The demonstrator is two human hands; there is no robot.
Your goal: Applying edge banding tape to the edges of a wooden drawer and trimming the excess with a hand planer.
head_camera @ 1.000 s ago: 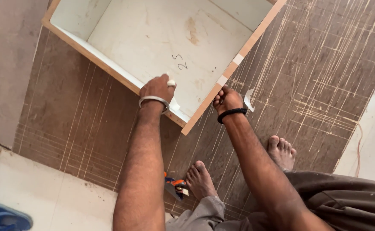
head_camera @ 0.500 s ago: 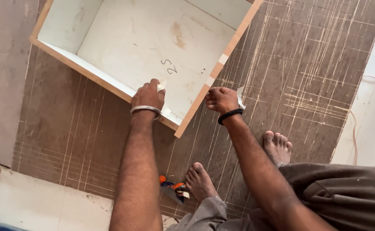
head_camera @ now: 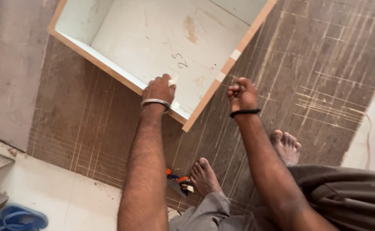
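A shallow white box (head_camera: 162,38) with raw, pale wood edges lies open-side up on a brown, streaky wood-grain board (head_camera: 324,64), filling the view from ten to one o'clock. Its inside is smooth and smudged. The left hand (head_camera: 158,90), with a metal bangle at the wrist, grips the box's near edge at its corner, fingers (head_camera: 167,79) curled over the rim onto a small white piece. The right hand (head_camera: 241,95), with a black wristband, is off the box at three o'clock of that corner, fingers closed in a loose fist; what it pinches I cannot tell. Half a second ago it sat against the box's side; the box has shifted slightly.
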